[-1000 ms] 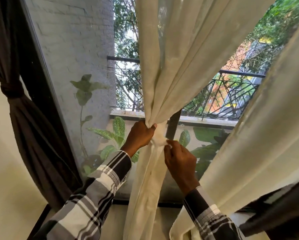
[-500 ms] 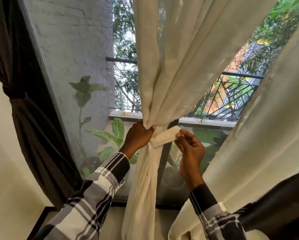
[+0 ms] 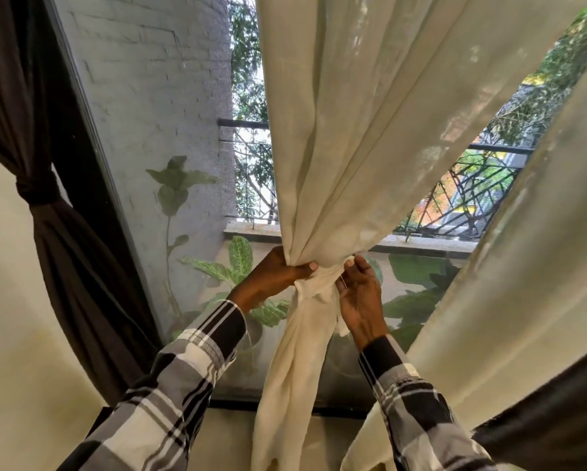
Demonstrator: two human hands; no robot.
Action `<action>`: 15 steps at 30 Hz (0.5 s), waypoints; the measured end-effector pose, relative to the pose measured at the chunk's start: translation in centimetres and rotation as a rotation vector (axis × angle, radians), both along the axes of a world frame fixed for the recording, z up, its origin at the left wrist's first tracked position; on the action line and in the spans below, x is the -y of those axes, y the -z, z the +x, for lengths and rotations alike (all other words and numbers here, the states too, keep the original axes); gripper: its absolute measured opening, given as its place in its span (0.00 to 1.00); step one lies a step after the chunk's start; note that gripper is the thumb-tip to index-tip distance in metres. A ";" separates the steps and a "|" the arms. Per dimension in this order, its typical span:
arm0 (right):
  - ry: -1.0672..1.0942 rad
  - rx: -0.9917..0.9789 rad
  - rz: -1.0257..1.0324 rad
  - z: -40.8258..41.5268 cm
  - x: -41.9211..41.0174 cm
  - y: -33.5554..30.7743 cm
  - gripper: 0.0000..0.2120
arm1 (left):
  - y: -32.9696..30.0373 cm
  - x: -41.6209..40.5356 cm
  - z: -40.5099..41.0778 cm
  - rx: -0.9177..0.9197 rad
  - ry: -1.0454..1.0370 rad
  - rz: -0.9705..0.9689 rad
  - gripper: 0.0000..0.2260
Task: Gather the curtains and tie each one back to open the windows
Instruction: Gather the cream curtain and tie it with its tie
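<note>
Nearest to us, two plaid sleeves [image 3: 169, 392] rise from the bottom edge, which cuts them off at the forearms. Our left hand [image 3: 275, 273] is clenched around the gathered neck of the cream curtain [image 3: 346, 137], its grip holding the bunched cloth tight, thumb tip laid across the front. Just right of that neck, our right hand [image 3: 360, 297] shows its palm side, fingers loosely bent against the cream tie band [image 3: 319, 283] wrapped there; we cannot tell whether it pinches the band or only touches it, as folds hide the fingertips' contact.

The curtain's long axis runs upright, fanning wide above the neck and hanging narrow below it, its hem cut off by the frame's lower edge. A second cream curtain [image 3: 523, 266] slants across right of it, with dark cloth [image 3: 557, 413] at its lower corner.

Left of the neck, a dark curtain [image 3: 67, 266] hangs already knotted beside the black window frame [image 3: 91, 171]. Beyond the glass behind the curtain stand leafy plants [image 3: 237, 260], a white brick wall [image 3: 149, 79], a black railing [image 3: 472, 195] and trees, blurred.
</note>
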State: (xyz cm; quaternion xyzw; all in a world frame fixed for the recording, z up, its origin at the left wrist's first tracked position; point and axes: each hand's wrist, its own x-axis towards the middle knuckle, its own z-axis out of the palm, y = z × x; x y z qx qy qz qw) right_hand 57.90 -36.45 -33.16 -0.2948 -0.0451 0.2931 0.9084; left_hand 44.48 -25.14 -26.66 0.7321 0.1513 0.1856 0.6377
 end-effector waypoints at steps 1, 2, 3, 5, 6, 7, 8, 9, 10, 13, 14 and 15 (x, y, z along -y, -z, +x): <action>-0.014 0.008 0.004 0.2 -0.2 0.1 0.09 | -0.1 -0.1 0.1 -0.005 0.014 0.004 0.16; -0.028 0.020 0.001 0.3 -0.5 0.3 0.09 | -0.1 -0.2 0.2 -0.016 0.029 0.010 0.17; -0.037 0.035 -0.008 0.4 -0.6 0.4 0.09 | -0.2 -0.2 0.2 -0.026 0.046 0.014 0.18; -0.039 0.066 -0.037 0.7 -1.1 0.6 0.10 | -0.5 -0.3 0.4 -0.053 0.078 0.033 0.21; -0.035 0.081 -0.052 0.8 -1.3 0.7 0.10 | -0.6 -0.4 0.5 -0.070 0.089 0.044 0.22; -0.030 0.089 -0.063 1.0 -1.6 0.7 0.10 | -0.8 -0.5 0.6 -0.087 0.101 0.050 0.22; -0.023 0.090 -0.072 1.1 -1.8 0.7 0.11 | -0.9 -0.6 0.7 -0.104 0.112 0.059 0.23; -0.026 0.089 -0.066 1.2 -2.1 0.6 0.13 | -1.0 -0.6 0.7 -0.121 0.119 0.064 0.24; -0.031 0.084 -0.061 1.3 -2.4 0.6 0.14 | -1.1 -0.6 0.8 -0.137 0.122 0.073 0.25; -0.117 0.071 -0.037 0.7 -3.3 0.2 0.23 | -1.2 -0.8 1.0 -0.166 0.103 0.102 0.24; -0.167 0.067 -0.030 0.6 -3.6 0.1 0.35 | -1.2 -0.9 1.0 -0.163 0.099 0.117 0.23; -0.219 0.066 -0.021 0.7 -3.7 0.1 0.44 | -1.2 -1.0 1.1 -0.161 0.097 0.139 0.23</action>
